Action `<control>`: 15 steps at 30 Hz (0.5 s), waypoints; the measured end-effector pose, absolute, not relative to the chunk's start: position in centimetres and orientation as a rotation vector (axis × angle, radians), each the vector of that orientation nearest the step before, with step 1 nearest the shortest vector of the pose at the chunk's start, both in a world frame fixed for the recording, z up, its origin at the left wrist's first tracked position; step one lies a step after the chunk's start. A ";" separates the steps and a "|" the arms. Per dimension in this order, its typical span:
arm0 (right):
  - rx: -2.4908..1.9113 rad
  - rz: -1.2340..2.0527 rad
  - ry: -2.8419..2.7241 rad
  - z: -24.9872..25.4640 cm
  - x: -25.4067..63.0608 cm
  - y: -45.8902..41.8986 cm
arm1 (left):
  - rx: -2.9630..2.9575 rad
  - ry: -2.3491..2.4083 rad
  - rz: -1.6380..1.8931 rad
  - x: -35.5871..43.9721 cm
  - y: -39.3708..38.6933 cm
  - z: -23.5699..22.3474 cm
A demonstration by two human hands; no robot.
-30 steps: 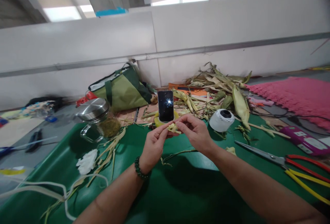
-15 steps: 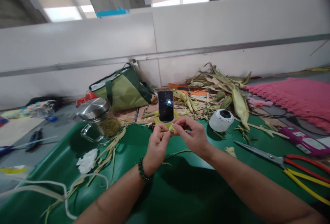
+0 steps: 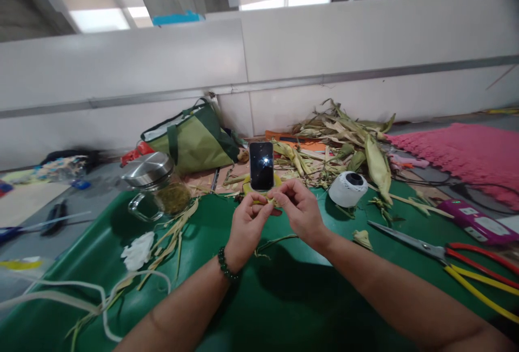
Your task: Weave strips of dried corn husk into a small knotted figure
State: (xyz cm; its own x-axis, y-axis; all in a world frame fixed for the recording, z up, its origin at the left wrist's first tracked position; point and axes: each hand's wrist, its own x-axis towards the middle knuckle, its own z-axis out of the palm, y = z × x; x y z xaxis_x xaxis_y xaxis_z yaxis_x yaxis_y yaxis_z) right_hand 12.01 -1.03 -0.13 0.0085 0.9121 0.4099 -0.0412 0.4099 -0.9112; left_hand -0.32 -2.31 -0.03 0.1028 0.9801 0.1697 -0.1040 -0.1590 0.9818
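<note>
My left hand (image 3: 250,222) and my right hand (image 3: 300,212) meet over the green mat (image 3: 292,298), fingertips pinched together. Between them is a small piece of pale yellow-green corn husk (image 3: 271,200), mostly covered by the fingers. A dark bead bracelet (image 3: 226,264) circles my left wrist. Just beyond the fingers a phone (image 3: 261,166) stands upright in front of a yellow roll. A thin strip of husk (image 3: 278,240) lies on the mat below my hands. To the right of them sits a white spool of thread (image 3: 347,190).
At left stand a lidded glass mug (image 3: 160,192) and a green bag (image 3: 198,144). Corn husks (image 3: 340,130) are heaped at the back right. Large scissors (image 3: 425,246) with red and yellow handles lie at right, near a purple box (image 3: 478,222). White tubing (image 3: 101,300) loops at the front left.
My fingers have closed further over the husk piece, so less of it shows. My right hand has turned slightly. The things on the mat stay where they were.
</note>
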 end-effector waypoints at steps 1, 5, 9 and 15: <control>-0.850 0.909 -1.327 -0.2 11.9 -1.1 | 1.288 0.968 1.308 -0.3 -2.3 0.0; -0.824 0.834 -1.313 -0.6 11.7 -1.2 | 1.212 0.972 1.336 -0.3 -2.2 -0.2; -0.777 0.789 -1.339 -0.8 11.9 -1.3 | 1.081 0.909 1.368 -0.2 -2.0 -0.7; -0.780 0.784 -1.359 -0.6 12.3 -1.3 | 1.026 0.850 1.372 -0.1 -2.1 -0.6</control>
